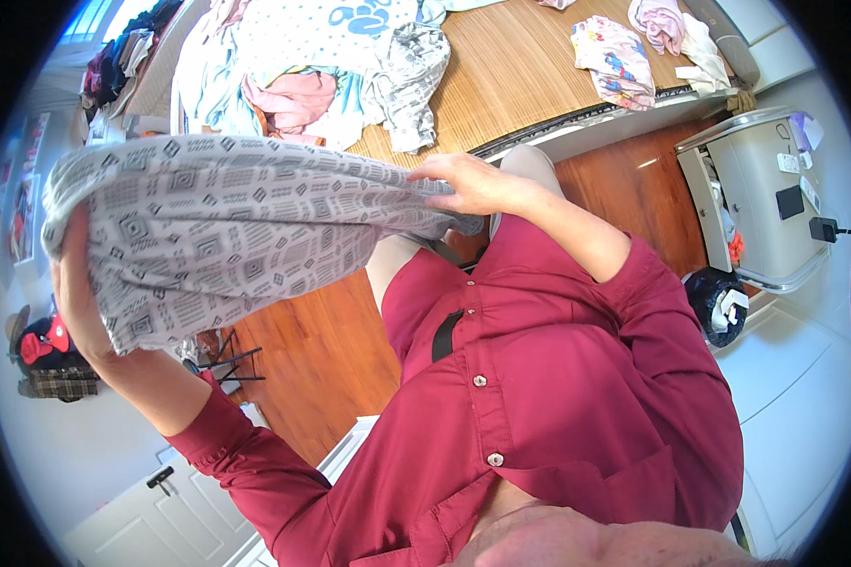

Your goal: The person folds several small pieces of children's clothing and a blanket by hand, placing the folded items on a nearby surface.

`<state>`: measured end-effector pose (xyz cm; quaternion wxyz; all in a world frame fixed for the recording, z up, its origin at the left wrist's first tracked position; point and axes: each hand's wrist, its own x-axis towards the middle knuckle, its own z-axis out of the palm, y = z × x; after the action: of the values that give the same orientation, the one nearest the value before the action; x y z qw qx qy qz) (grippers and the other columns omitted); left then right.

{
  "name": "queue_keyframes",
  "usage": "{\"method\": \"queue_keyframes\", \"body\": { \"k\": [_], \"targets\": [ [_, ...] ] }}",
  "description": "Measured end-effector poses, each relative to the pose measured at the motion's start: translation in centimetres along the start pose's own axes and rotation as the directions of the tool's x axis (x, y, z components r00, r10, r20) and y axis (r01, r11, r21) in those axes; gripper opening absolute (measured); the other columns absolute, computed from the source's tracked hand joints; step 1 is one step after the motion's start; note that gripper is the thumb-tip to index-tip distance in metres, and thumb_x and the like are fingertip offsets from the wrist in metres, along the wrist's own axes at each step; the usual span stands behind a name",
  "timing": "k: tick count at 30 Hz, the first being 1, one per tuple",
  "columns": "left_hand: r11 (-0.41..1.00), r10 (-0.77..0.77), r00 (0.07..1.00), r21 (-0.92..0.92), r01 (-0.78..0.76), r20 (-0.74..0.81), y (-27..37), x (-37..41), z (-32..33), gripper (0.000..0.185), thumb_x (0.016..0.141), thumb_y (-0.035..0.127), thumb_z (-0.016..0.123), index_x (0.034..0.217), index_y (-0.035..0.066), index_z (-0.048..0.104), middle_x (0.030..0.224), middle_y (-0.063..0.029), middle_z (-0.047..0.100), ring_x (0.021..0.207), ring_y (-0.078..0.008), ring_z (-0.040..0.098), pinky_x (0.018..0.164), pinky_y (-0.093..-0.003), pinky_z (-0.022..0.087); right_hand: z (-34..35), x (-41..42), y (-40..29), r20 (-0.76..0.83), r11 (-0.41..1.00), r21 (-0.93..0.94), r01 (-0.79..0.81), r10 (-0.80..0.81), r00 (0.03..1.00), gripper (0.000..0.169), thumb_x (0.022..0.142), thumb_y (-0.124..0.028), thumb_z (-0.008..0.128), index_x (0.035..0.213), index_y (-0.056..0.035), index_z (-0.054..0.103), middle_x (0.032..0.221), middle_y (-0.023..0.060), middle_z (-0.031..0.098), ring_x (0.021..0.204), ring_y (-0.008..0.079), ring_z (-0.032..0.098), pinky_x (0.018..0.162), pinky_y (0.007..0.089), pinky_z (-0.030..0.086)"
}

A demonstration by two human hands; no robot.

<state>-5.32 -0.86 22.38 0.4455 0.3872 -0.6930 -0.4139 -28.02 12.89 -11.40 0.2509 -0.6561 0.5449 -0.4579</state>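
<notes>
A grey-and-white garment (206, 234) with a dark geometric print stretches between my two hands in front of my body. My left hand (76, 230) reaches up inside its wide open end at the far left. Cloth covers the fingers there, so their grip is hidden. My right hand (471, 184) holds the gathered narrow end near my knees, thumb and fingers on the cloth. Beyond it, a similar grey-and-white printed cloth (411, 81) lies on the bamboo-matted bed (500, 57), beside a pink garment (294, 99) in a heap of clothes.
A child's printed garment (613, 60) and a pink cloth (658, 25) lie farther right on the mat. To my right stand a cream cabinet (759, 191) with its door ajar and a black-bagged bin (715, 308). A dark folding frame (234, 358) stands on the wooden floor (312, 368).
</notes>
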Motion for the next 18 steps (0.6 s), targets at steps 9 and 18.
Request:
{"method": "queue_keyframes", "body": {
  "k": [9,18],
  "targets": [
    [0.989,0.146,0.988,0.017,-0.147,0.043,1.6,-1.1,0.3,0.042,0.093,0.018,0.048,0.128,-0.006,0.047,0.120,-0.0135,0.055,0.106,-0.0205,0.057,0.091,-0.0332,0.046,3.9,0.1,1.9,-0.068,0.998,-0.052,-0.027,0.023,0.997,0.015,0.075,-0.010,0.065,0.089,-0.0047,0.062,0.085,0.0130,0.058,0.087,0.0331,0.057,0.074,0.0403,0.047],
    [0.978,0.209,0.977,0.009,-0.209,-0.028,1.1,-2.3,-1.9,0.037,0.093,0.024,0.045,0.118,-0.003,0.054,0.114,-0.0157,0.058,0.101,-0.0235,0.060,0.088,-0.0364,0.049,4.4,-2.4,2.1,-0.390,0.995,0.096,-0.023,0.059,0.919,0.014,0.073,-0.001,0.064,0.083,-0.0028,0.055,0.095,0.0127,0.057,0.089,0.0321,0.058,0.077,0.0348,0.048]
  ]
}}
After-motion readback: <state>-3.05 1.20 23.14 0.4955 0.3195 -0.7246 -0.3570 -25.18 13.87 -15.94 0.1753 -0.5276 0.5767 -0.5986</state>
